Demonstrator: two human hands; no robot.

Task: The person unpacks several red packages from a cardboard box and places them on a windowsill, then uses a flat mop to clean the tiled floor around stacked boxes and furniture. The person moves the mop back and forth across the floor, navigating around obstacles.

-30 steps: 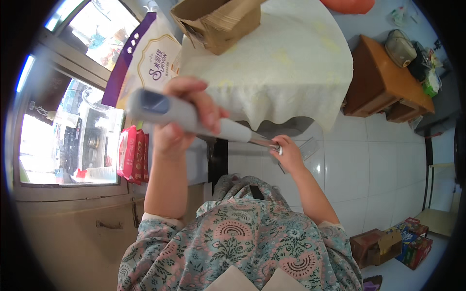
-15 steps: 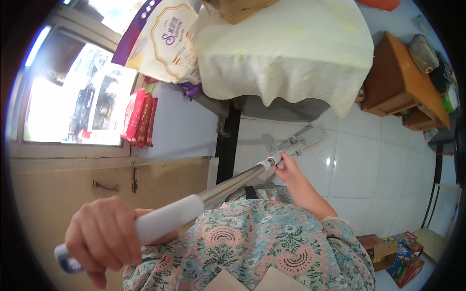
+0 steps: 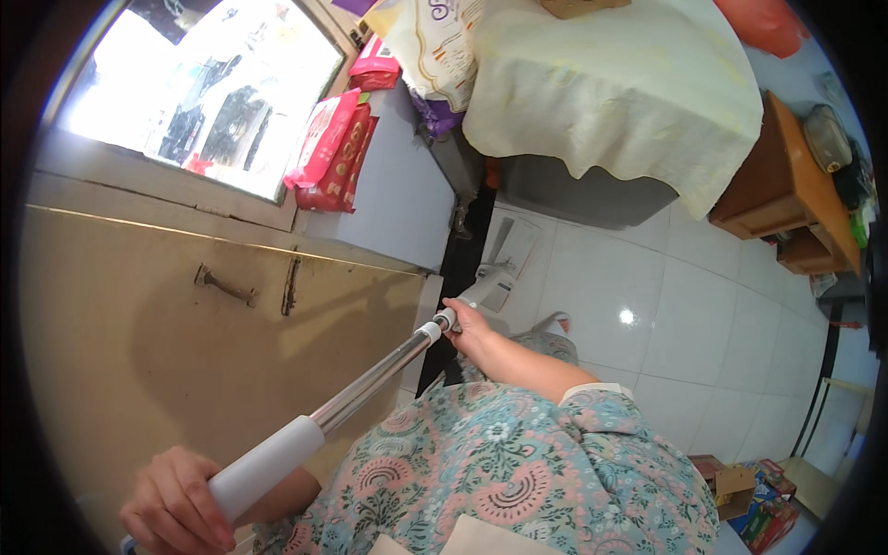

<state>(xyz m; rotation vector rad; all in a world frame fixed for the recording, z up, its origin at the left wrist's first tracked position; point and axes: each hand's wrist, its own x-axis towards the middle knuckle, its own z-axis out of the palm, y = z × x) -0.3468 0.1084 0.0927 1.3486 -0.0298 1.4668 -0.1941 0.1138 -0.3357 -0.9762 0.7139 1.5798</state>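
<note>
A flat mop with a white grip and a metal pole (image 3: 373, 381) runs slantwise from the lower left toward the middle. My left hand (image 3: 180, 499) is closed round the white grip at its upper end. Farther down, my right hand (image 3: 467, 328) is wrapped round the pole just below a white collar. Beyond it, the pale mop head (image 3: 499, 277) lies on the white tiled floor (image 3: 610, 287), beside the dark strip at the foot of the grey-white cabinet. Part of the head's joint is hidden by my right hand.
A wooden door (image 3: 120, 305) with a metal handle stands close on the left. Red packets (image 3: 338, 153) lie on the cabinet (image 3: 398, 185). Ahead, a pale cloth (image 3: 610, 102) drapes over a grey body. An orange-brown wooden cabinet (image 3: 768, 185) and boxes (image 3: 735, 490) stand at right.
The mop head has swung left across the tiles to the cabinet's foot, with my right hand moving left too. My view has turned, and a foot now shows on the floor.
</note>
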